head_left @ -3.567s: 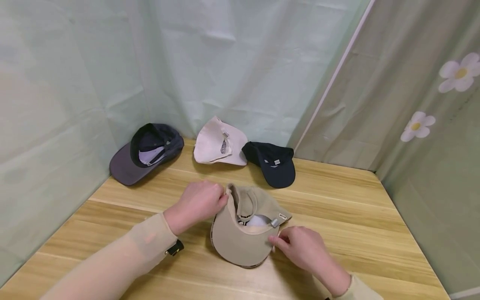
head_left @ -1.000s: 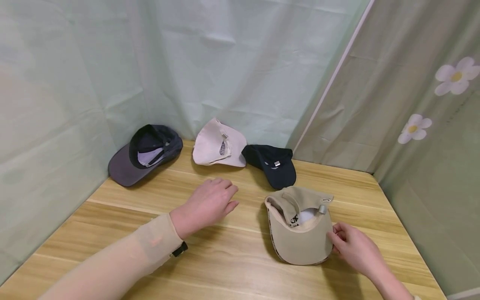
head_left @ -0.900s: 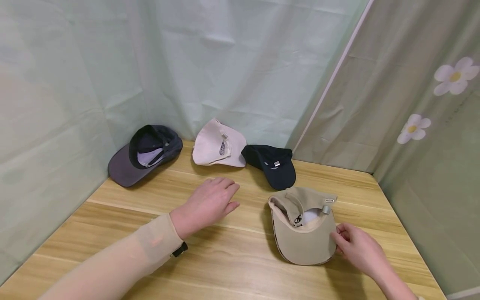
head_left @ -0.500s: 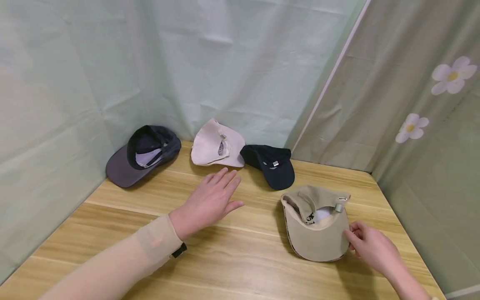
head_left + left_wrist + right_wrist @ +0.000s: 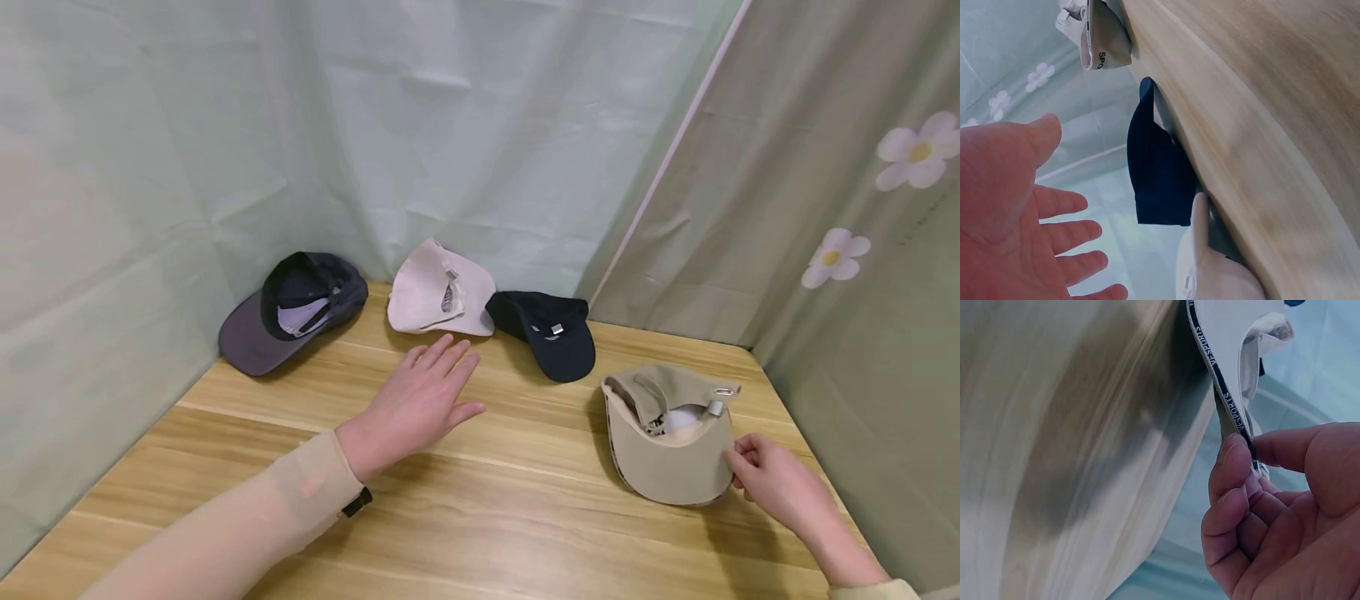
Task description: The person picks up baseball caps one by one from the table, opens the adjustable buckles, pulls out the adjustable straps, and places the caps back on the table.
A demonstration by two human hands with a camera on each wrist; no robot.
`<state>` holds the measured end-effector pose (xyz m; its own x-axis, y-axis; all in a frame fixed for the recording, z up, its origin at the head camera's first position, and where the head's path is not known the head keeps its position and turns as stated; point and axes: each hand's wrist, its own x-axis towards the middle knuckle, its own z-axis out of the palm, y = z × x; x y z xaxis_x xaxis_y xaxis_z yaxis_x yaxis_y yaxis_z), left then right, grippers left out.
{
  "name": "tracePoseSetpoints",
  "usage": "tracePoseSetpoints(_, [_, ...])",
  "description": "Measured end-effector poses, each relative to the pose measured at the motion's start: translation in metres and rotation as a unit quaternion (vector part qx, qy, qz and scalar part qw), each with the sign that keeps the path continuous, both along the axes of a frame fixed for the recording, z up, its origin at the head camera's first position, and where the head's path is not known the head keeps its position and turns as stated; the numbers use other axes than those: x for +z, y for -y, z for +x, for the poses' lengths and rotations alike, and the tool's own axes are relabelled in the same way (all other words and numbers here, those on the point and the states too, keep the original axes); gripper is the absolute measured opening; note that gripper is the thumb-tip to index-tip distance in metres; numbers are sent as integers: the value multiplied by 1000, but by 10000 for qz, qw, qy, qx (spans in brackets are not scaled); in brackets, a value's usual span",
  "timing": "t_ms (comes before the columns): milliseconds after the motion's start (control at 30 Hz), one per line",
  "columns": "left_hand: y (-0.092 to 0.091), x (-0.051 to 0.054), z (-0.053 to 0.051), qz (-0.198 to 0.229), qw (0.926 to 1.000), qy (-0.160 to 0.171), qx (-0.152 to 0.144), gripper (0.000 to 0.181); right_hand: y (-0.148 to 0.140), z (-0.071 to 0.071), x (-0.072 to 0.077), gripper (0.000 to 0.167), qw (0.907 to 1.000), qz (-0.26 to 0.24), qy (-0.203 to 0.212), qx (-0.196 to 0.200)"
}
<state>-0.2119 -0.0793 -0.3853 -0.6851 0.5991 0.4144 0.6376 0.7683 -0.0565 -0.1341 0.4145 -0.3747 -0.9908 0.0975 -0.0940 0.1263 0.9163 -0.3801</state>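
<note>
A beige baseball cap is at the right of the table, brim toward me, its strap opening facing up. My right hand pinches the right edge of its brim between thumb and fingers. In the right wrist view, that brim edge carries dark lettered trim, and the right hand grips its corner. My left hand hovers over the middle of the table, fingers spread and holding nothing. In the left wrist view the left hand is apart from the navy cap.
Along the back of the wooden table lie a dark grey cap at left, an off-white cap in the middle and a navy cap beside it. A pale curtain hangs close behind them.
The beige cap has moved from the middle to the right, pinched by my right hand. My left hand has let go of it and its fingers have spread.
</note>
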Motion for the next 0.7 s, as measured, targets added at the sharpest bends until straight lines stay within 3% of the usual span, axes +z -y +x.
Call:
tracePoseSetpoints(500, [5, 3, 2, -106, 9998, 84, 121, 70, -30, -28, 11, 32, 9991, 405, 31, 95])
tracePoseSetpoints(700, [5, 4, 1, -75, 9998, 110, 112, 70, -45, -35, 19, 31, 9980, 624, 19, -35])
